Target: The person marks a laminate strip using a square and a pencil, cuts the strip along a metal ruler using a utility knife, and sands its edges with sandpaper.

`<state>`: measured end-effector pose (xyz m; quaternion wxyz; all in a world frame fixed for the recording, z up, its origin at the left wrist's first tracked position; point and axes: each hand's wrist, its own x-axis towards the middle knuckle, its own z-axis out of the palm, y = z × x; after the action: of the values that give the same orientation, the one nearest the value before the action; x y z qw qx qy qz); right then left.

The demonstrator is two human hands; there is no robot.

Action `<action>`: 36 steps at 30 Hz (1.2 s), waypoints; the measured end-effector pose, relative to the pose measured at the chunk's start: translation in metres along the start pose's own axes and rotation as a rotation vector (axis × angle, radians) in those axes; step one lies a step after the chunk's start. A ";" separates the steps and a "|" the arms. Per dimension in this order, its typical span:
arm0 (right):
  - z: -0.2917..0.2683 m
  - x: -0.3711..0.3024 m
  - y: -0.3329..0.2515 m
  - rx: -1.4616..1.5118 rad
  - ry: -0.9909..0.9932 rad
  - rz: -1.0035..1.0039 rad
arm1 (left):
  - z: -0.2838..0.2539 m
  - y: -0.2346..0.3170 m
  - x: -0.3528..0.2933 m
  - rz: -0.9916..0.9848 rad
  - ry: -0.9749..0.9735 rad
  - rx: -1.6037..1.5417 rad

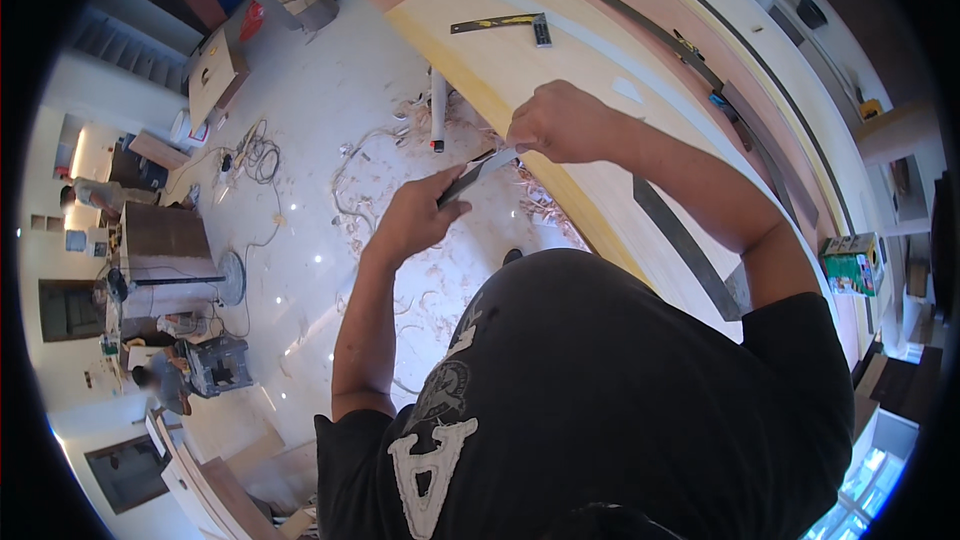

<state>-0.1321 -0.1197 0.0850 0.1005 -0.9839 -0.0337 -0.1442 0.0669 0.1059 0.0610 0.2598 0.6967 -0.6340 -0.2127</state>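
We are looking down past our dark T-shirt (600, 390) at our two bare hands, which are sharing one slim tool (478, 174), dark at one end and pale grey at the other. Our left hand (412, 212) is gripping the dark end, thumb on one side and fingers on the other. Our right hand (562, 122) is curling its fingers closed at the pale end; we cannot tell exactly how the fingertips are meeting it. The tool is slanting between both hands, beside the near edge of a pale wood panel (590, 50) and above a white floor (330, 340) scattered with curled shavings (545, 208). On the panel, a try square (541, 28) is lying beyond our right hand, and a dark strip (685, 245) is lying under our right forearm. Far to the left, two people (98, 196) are appearing near cluttered work surfaces.
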 end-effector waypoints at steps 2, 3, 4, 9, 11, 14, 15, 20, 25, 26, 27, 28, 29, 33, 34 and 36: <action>-0.017 0.000 0.001 0.018 -0.092 -0.008 | 0.015 0.002 -0.003 -0.175 -0.089 -0.160; -0.022 0.001 0.002 -0.024 -0.131 -0.009 | 0.024 0.002 -0.003 -0.207 -0.059 -0.168; -0.026 0.000 0.002 -0.027 -0.132 -0.003 | 0.030 0.001 -0.005 -0.201 -0.062 -0.170; -0.038 0.007 0.000 -0.118 -0.231 0.065 | 0.047 0.011 -0.009 -0.260 -0.032 -0.439; -0.022 0.009 -0.003 -0.046 -0.242 0.105 | 0.048 0.017 -0.009 -0.269 -0.037 -0.413; -0.004 0.009 -0.014 0.072 -0.214 0.125 | 0.049 0.021 -0.011 -0.325 0.022 -0.399; -0.001 0.010 -0.018 0.120 -0.173 0.121 | 0.048 0.020 -0.013 -0.314 0.023 -0.369; -0.008 0.008 -0.006 0.175 -0.067 0.131 | 0.048 0.020 -0.023 -0.320 0.015 -0.321; -0.040 0.005 0.033 -0.143 0.575 -0.087 | 0.055 0.010 -0.031 -0.346 0.152 -0.554; -0.032 0.001 0.022 -0.179 0.870 0.172 | 0.055 0.012 -0.030 -0.345 0.165 -0.555; -0.025 -0.002 0.012 -0.210 1.160 0.440 | 0.055 0.014 -0.025 -0.324 0.192 -0.631; -0.006 -0.003 0.005 -0.214 1.168 0.431 | 0.053 0.019 -0.021 -0.297 0.212 -0.702; 0.024 -0.003 -0.002 0.146 1.115 0.651 | 0.053 0.025 -0.013 -0.279 0.207 -0.699; 0.060 0.015 -0.043 1.086 0.785 0.743 | 0.056 0.043 0.002 -0.231 0.261 -0.883; 0.053 0.023 -0.051 1.148 0.833 0.726 | 0.054 0.045 0.005 -0.221 0.271 -0.885; 0.039 0.034 -0.060 1.204 0.894 0.697 | 0.058 0.036 0.007 -0.170 0.231 -0.720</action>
<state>-0.0948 -0.0519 0.0698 0.6534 -0.5654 0.2450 -0.4397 0.0031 0.0915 0.0389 0.5390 0.6304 -0.4251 -0.3625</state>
